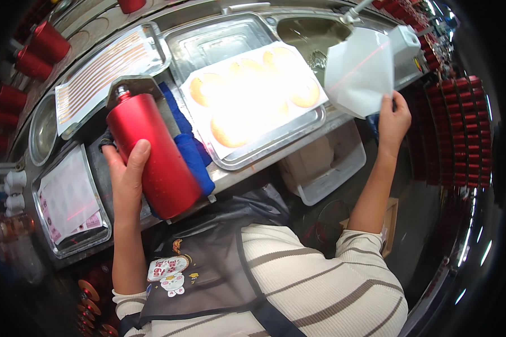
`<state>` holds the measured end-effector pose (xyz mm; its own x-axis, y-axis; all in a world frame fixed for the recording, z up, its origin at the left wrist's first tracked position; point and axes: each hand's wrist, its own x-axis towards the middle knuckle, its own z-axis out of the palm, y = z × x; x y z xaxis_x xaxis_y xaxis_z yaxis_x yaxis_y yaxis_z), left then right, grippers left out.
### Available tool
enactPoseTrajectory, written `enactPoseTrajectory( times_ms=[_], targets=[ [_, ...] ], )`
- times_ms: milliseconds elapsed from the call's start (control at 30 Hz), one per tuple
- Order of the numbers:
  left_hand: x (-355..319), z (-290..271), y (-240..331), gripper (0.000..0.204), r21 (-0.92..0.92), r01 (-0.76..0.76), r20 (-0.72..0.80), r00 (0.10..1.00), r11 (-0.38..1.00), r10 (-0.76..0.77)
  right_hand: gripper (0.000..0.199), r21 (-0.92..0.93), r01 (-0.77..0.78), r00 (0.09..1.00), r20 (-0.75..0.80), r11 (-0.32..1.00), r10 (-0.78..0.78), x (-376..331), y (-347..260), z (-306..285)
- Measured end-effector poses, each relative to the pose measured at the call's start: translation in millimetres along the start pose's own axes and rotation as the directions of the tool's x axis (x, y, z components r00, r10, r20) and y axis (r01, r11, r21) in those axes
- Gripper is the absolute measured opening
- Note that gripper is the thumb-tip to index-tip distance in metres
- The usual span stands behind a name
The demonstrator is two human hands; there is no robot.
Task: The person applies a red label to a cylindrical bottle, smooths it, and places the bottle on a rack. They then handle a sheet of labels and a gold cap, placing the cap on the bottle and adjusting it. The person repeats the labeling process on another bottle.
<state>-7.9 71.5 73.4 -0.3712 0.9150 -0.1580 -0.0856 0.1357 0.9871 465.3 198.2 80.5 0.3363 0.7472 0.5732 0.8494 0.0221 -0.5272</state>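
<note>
Head view: left hand (126,177) fingers grasp the red bottle (152,151) (nozzle up-left, lying diagonally); right hand (393,121) pinches the white bag (360,70).

Red canister (152,151), blue cloth (192,149), white bag (358,70), beige brown-striped sweater (320,281)

left hand (126,174): holds the big red bottle (152,154), thumb on its side.
red bottle: lies tilted, just left of the metal tray (315,121), over a blue cloth (194,157).
right hand (393,121): pinches a white paper bag (360,70), up right of the tray.
tray: has white paper (219,78) with round golden cakes (230,129) on it.
white bin (331,165): below the tray.
</note>
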Motion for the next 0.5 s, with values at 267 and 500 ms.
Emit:
enactPoseTrajectory(
  times_ms=[267, 500],
  targets=[
    [3.9, -1.2, 0.7, 0.065, 0.086, -0.017, 0.006, 1.0, 0.996, 0.017, 0.034, -0.061, -0.54, 0.797, -0.358, 0.839, 0.487, -109.2, 260.6, -35.9],
    [6.9, -26.0, -3.2, 0.071, -0.029, 0.112, 0.109, 0.988, 0.993, -0.109, 0.045, -0.063, -0.538, 0.832, -0.199, 0.84, 0.518, -158.5, 269.8, 41.4]
  ],
)
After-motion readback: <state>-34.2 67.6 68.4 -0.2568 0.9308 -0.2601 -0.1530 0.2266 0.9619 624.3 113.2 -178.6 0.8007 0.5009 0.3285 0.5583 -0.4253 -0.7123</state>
